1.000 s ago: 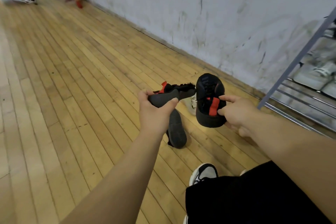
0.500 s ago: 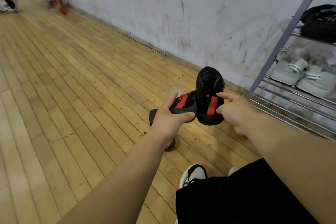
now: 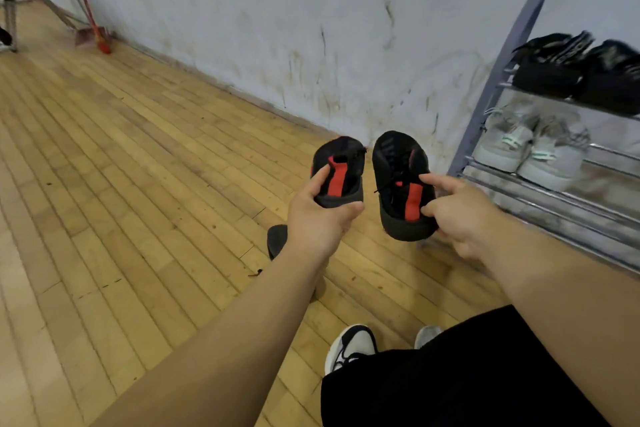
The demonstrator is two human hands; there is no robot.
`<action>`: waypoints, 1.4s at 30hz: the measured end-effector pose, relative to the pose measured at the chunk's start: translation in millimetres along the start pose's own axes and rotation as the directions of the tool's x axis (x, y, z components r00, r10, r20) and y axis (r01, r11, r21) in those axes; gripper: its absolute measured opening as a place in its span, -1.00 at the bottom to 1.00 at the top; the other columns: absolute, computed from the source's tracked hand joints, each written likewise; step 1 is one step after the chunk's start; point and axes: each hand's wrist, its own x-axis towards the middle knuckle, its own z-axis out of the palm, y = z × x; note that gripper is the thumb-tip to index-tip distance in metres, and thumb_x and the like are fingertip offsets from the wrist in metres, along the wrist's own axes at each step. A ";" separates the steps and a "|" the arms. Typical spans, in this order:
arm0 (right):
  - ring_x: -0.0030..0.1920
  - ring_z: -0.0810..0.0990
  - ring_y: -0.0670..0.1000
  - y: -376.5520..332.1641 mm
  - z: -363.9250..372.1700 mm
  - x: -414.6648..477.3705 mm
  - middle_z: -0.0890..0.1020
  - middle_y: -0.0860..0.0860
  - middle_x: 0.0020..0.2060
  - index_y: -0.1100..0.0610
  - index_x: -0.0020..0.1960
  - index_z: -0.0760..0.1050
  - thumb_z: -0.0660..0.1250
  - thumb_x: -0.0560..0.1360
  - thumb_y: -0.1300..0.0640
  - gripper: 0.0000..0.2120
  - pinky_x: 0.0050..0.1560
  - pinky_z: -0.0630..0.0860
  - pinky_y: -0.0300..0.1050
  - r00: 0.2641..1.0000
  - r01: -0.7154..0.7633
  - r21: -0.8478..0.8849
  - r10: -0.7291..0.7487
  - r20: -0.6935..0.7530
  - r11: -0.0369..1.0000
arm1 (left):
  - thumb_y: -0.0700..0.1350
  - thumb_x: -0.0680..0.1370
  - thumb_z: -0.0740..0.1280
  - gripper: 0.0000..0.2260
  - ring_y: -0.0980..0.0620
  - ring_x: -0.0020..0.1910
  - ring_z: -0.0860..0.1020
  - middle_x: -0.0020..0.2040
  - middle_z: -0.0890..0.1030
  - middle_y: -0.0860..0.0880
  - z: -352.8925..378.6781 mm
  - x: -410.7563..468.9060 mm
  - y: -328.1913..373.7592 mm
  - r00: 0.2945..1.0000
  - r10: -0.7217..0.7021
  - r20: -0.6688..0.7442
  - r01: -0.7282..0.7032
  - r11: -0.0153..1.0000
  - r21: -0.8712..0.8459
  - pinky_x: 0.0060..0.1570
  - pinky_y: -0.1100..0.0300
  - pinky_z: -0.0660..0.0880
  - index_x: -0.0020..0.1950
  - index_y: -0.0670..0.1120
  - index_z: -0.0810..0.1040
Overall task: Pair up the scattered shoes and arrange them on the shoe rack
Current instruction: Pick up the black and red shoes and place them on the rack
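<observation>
Gripping one black-and-red shoe point(image 3: 337, 172) in my left hand point(image 3: 320, 218), its mate point(image 3: 403, 184) clamped in my right hand point(image 3: 457, 215), side by side in the air, shoe rack point(image 3: 498, 80) just beyond my right, a dark shoe point(image 3: 277, 241) on the floor beneath my left wrist.

A bare hall: worn wooden floor point(image 3: 121, 156), scuffed white wall point(image 3: 311, 21), metal shoe rack point(image 3: 498, 80).
</observation>
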 end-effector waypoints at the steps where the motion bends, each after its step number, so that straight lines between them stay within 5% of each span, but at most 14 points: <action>1: 0.19 0.59 0.16 -10.8 -12.7 -5.0 0.61 0.13 0.22 -0.20 0.29 0.57 0.29 0.49 0.48 -0.36 0.05 0.59 0.01 0.999 0.046 0.015 -0.046 -0.010 0.999 | -0.29 0.39 0.59 -0.25 0.29 0.09 0.62 0.24 0.60 0.14 6.3 1.1 11.6 0.999 0.042 0.020 -0.043 0.999 0.016 0.09 0.31 0.59 0.50 0.10 0.44; 6: 0.21 0.62 0.04 -60.5 -105.4 -44.6 0.64 0.10 0.23 -0.20 0.23 0.58 0.31 0.49 0.51 -0.37 0.10 0.56 -0.10 0.931 0.346 -0.060 -0.350 -0.102 0.936 | -0.24 0.35 0.63 -0.22 0.28 0.21 0.57 0.36 0.51 0.12 56.5 -0.1 76.7 0.941 0.296 0.165 -0.311 0.947 0.078 0.13 0.42 0.52 0.51 0.11 0.44; 9: 0.24 0.62 -0.01 -75.2 -172.8 -81.3 0.63 0.02 0.25 -0.33 0.15 0.58 0.37 0.50 0.43 -0.38 0.30 0.53 0.01 0.842 0.457 -0.177 -0.488 -0.229 0.872 | -0.20 0.37 0.63 -0.22 0.37 0.21 0.49 0.34 0.44 0.20 96.3 -12.0 116.5 0.859 0.421 0.292 -0.470 0.874 0.123 0.18 0.52 0.43 0.52 0.13 0.42; 11: 0.17 0.64 -0.09 -70.5 -214.5 -106.2 0.63 -0.06 0.26 -0.34 0.19 0.54 0.37 0.53 0.40 -0.39 0.22 0.58 -0.05 0.791 0.483 -0.200 -0.522 -0.317 0.853 | -0.17 0.38 0.62 -0.20 0.34 0.28 0.46 0.38 0.39 0.23 125.6 -23.1 136.3 0.788 0.481 0.385 -0.558 0.822 0.114 0.20 0.56 0.37 0.55 0.14 0.38; 14: 0.09 0.66 -0.14 -42.9 -264.2 -134.9 0.63 -0.16 0.25 -0.34 0.27 0.52 0.38 0.56 0.34 -0.41 0.01 0.61 -0.15 0.731 0.475 -0.193 -0.507 -0.457 0.859 | -0.13 0.37 0.63 -0.17 0.34 0.35 0.39 0.44 0.32 0.26 175.0 -42.8 156.8 0.677 0.520 0.520 -0.643 0.762 0.076 0.24 0.57 0.32 0.56 0.15 0.35; 17: 0.29 0.59 -0.06 -13.9 -304.0 -145.7 0.60 -0.08 0.30 -0.18 0.39 0.50 0.34 0.57 0.39 -0.43 0.33 0.52 0.01 0.696 0.420 -0.125 -0.407 -0.592 0.899 | -0.16 0.36 0.64 -0.16 0.40 0.31 0.39 0.39 0.31 0.33 220.6 -61.3 159.7 0.588 0.499 0.637 -0.669 0.743 0.035 0.20 0.61 0.28 0.56 0.13 0.37; 19: 0.30 0.59 0.00 -0.9 -323.7 -147.3 0.61 -0.01 0.30 -0.14 0.39 0.51 0.32 0.56 0.43 -0.43 0.37 0.50 0.09 0.691 0.406 -0.024 -0.324 -0.646 0.914 | -0.14 0.34 0.65 -0.14 0.39 0.37 0.34 0.47 0.29 0.31 238.6 -72.2 148.4 0.576 0.453 0.680 -0.655 0.754 0.053 0.34 0.49 0.28 0.56 0.17 0.36; 23: 0.14 0.67 0.07 14.9 -345.1 -150.2 0.67 0.09 0.18 -0.06 0.39 0.50 0.28 0.56 0.48 -0.44 0.08 0.65 0.06 0.686 0.396 0.133 -0.196 -0.701 0.909 | -0.19 0.29 0.67 -0.13 0.31 0.39 0.42 0.45 0.36 0.30 239.2 -75.5 126.1 0.559 0.345 0.754 -0.596 0.799 0.076 0.40 0.33 0.36 0.53 0.15 0.42; 26: 0.08 0.69 0.04 15.3 -352.8 -157.1 0.68 0.07 0.16 -0.01 0.46 0.46 0.25 0.59 0.48 -0.43 -0.21 0.58 -0.21 0.723 0.379 0.185 -0.165 -0.671 0.907 | -0.24 0.27 0.68 -0.14 0.33 0.32 0.48 0.41 0.43 0.30 224.2 -62.1 124.1 0.524 0.248 0.815 -0.566 0.817 0.114 0.39 0.26 0.42 0.49 0.15 0.47; 34: 0.13 0.71 0.05 26.0 -358.8 -157.4 0.72 0.03 0.15 -0.02 0.38 0.51 0.20 0.58 0.51 -0.44 0.04 0.57 -0.05 0.917 0.292 0.129 -0.239 -0.319 0.948 | -0.28 0.28 0.67 -0.23 0.14 0.25 0.61 0.27 0.63 0.21 192.1 -20.1 111.7 0.346 -0.087 0.934 -0.562 0.779 0.280 0.30 0.18 0.51 0.41 0.16 0.54; 37: 0.06 0.73 0.01 33.5 -356.0 -153.1 0.72 0.02 0.15 0.00 0.35 0.52 0.18 0.56 0.55 -0.43 -0.12 0.62 -0.14 0.977 0.194 0.091 -0.184 -0.107 0.977 | -0.27 0.28 0.67 -0.27 0.11 0.21 0.63 0.22 0.66 0.18 183.4 -10.6 105.0 0.328 -0.271 0.905 -0.582 0.696 0.420 0.30 0.12 0.53 0.33 0.25 0.57; 42: 0.06 0.70 -0.01 56.1 -357.7 -137.5 0.70 -0.06 0.19 -0.03 0.31 0.58 0.21 0.56 0.54 -0.43 0.07 0.52 -0.01 0.992 -0.054 -0.116 0.066 0.105 0.992 | -0.07 0.27 0.69 -0.23 0.14 0.28 0.55 0.31 0.56 0.26 171.6 9.4 88.1 0.310 -0.524 0.793 -0.665 0.477 0.575 0.41 0.06 0.41 0.40 0.30 0.51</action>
